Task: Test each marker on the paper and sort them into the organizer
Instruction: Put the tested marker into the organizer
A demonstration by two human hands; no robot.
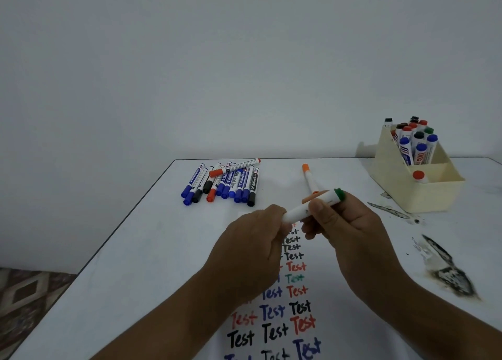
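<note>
Both hands' grip on green marker (312, 206); organizer (423, 194) part-filled.

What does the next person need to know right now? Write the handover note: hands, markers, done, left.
Left hand grips the near end of the green-capped marker; right hand pinches its barrel near the cap. It is held in the air above the paper.
Done: the paper carries many "Test" marks in red, blue, black and green. The organizer, at the far right of the table, holds about a dozen markers in its back compartment and one red-capped one in front.
Left: the pile of slim markers at the far edge and one orange-capped marker lying loose on the table.
</note>
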